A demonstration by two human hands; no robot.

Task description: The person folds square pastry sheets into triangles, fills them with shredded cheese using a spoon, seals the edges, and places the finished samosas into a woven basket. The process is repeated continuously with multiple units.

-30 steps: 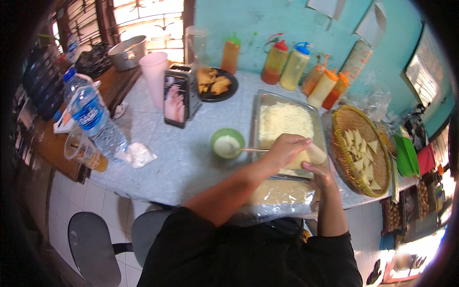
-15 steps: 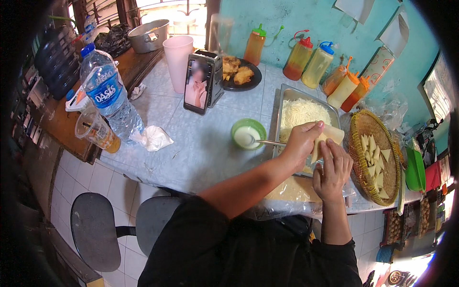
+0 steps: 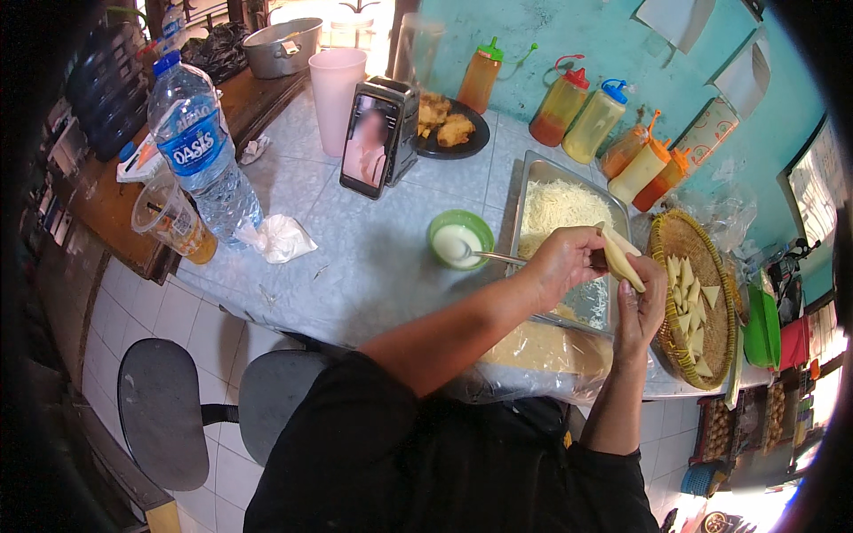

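Between both hands is a pale folded pastry wrapper [image 3: 622,262], cone-like and slightly open at the top. My left hand [image 3: 567,262] pinches its left side, while my right hand [image 3: 641,302] grips its lower right edge. Behind and below them lies a metal tray [image 3: 518,209] heaped with shredded white filling [image 3: 564,209], partly hidden by my left hand. A green bowl [image 3: 435,240] of white liquid stands to the left, a metal spoon [image 3: 498,258] resting in it. To the right, a round wicker basket [image 3: 662,233] holds several folded triangular pastries [image 3: 689,302].
A clear plastic bag with flat wrappers [image 3: 551,355] lies at the near table edge. Sauce bottles [image 3: 591,122] line the wall. A phone [image 3: 366,142] leans upright, with a pink cup [image 3: 336,102] beside it. Further left are a water bottle [image 3: 200,147] and a plastic cup [image 3: 175,222].
My right hand has turned and closed around the wrapper's lower edge, where its fingers lay flat against it before. The wrapper is now folded into a tighter cone and tilted to the right.
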